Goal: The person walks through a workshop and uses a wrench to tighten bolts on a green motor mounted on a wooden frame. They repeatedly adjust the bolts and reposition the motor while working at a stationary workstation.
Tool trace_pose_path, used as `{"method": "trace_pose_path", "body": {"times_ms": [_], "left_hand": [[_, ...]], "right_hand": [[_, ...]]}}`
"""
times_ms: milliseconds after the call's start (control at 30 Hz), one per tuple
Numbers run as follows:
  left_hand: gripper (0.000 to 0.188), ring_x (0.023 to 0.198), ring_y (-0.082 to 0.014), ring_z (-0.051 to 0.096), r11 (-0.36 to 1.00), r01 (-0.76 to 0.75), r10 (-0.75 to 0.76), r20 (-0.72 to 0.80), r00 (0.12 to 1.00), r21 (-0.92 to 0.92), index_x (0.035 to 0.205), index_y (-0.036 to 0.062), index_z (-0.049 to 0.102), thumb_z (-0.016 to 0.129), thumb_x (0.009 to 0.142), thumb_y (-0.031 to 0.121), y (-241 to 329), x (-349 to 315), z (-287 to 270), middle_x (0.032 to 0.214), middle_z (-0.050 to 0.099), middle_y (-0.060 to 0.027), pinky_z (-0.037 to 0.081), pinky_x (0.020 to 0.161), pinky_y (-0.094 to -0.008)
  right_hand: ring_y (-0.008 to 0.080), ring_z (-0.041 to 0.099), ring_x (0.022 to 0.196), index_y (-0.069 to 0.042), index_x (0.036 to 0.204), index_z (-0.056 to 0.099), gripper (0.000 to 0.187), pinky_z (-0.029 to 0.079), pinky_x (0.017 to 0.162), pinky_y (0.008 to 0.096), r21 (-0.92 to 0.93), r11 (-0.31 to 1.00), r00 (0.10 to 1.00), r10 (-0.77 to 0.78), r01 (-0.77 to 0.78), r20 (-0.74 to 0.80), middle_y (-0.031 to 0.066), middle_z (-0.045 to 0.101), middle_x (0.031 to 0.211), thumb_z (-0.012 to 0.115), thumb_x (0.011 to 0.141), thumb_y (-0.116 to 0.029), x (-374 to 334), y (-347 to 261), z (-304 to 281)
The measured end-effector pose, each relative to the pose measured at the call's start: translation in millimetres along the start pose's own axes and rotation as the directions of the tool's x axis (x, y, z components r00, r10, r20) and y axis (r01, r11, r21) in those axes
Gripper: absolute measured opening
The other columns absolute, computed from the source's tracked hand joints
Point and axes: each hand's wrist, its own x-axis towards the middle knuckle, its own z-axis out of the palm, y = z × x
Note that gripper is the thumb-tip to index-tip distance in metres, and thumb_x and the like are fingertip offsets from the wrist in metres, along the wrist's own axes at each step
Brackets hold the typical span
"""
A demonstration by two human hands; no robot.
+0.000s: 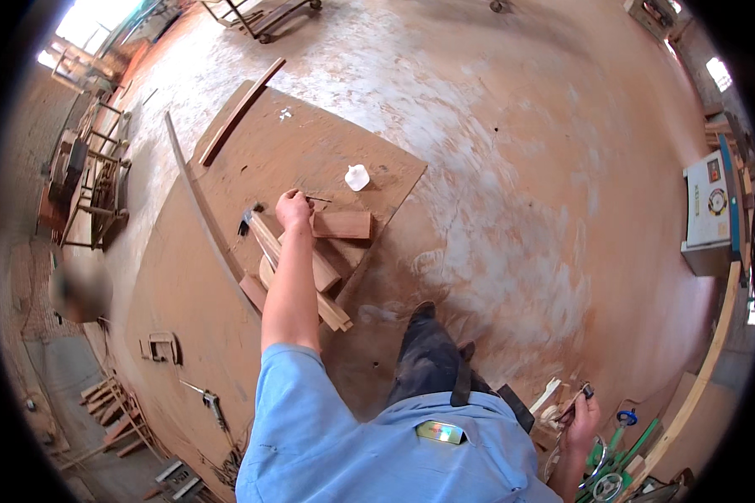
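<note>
My left hand [295, 211] reaches forward over a brown sheet board [335, 138], its fingers closed. A thin dark stick-like piece [320, 199] juts from them to the right; its kind is too small to tell. Just below the hand lie a reddish wooden block [344, 225] and several crossed wooden pieces [323, 272]. A black-ended tool [244, 223] lies left of them. Beyond the hand sits a small white squeeze bottle [356, 178]. Low at the right, my right hand [582, 421] is closed around a small item with a dark end [587, 391], mostly hidden.
A long strip [200, 205] runs along the board's left side, and a wooden batten [242, 113] lies at its far end. Clamp [161, 347] and air gun [213, 404] lie at left. A white machine [710, 201] and green clamps [625, 453] are at right.
</note>
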Motion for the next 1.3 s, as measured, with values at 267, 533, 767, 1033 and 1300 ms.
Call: {"method": "trace_pose_path", "body": {"times_ms": [267,533,767,1033,1300], "left_hand": [[0.035,0.06,-0.0173,0.061,0.881,-0.029,0.118,-0.16,0.98,0.472,0.112,-0.0031,0.057,0.056,0.081,0.013,5,43,-9,0.081,0.064,-0.0128,0.049,0.051,-0.0305],[0.034,0.074,-0.0167,0.061,0.956,-0.274,0.293,0.309,0.905,-0.102,0.118,0.0028,0.054,0.056,0.086,0.014,73,-62,34,0.098,0.06,-0.0094,0.049,0.058,-0.0256],[0.039,0.074,-0.0144,0.055,0.838,-0.524,0.303,0.669,0.679,0.153,0.121,0.0041,0.052,0.052,0.088,0.025,-8,-232,96,0.098,0.06,-0.0064,0.041,0.056,-0.0257],[0.029,0.073,-0.0103,0.053,0.756,-0.645,0.081,0.994,-0.075,-0.11,0.113,0.0018,0.056,0.053,0.087,0.013,-55,-629,215,0.095,0.06,-0.0043,0.04,0.057,-0.0221],[0.025,0.093,-0.0312,0.062,0.363,-0.479,0.078,0.538,-0.839,-0.799,0.104,0.0008,0.062,0.057,0.085,0.016,-126,-987,273,0.1,0.063,-0.0193,0.048,0.082,-0.0358]], "right_hand": [[0.0059,0.046,0.048,-0.009,0.084,0.053,0.016,0.037,0.044,0.019,-0.031,0.999,0.998,-0.016,0.014,-0.063,-0.0001,0.054,0.062,0.046,0.095,-0.017,-9,-10,11],[0.0075,0.049,0.056,-0.001,0.101,0.056,0.014,0.042,0.049,0.023,-0.058,0.988,0.941,-0.156,0.145,-0.3,-0.0012,0.051,0.068,0.047,0.09,-0.005,-54,-10,-52],[0.0137,0.056,0.059,-0.002,0.1,0.057,0.025,0.043,0.051,0.0283,-0.302,0.872,0.8,-0.479,0.386,-0.361,0.0082,0.056,0.07,0.067,0.077,-0.006,-106,-2,-136],[0.0239,0.06,0.079,0.003,0.095,0.058,0.018,0.046,0.067,0.0295,-0.181,0.912,0.642,-0.39,0.368,-0.66,0.0144,0.059,0.089,0.062,0.077,0.0,-223,80,-257],[0.0101,0.051,0.051,0.001,0.094,0.057,0.015,0.04,0.044,0.0231,0.487,0.713,0.421,0.289,0.505,-0.86,0.0087,0.061,0.071,0.047,0.085,-0.005,-283,153,-285]]}}
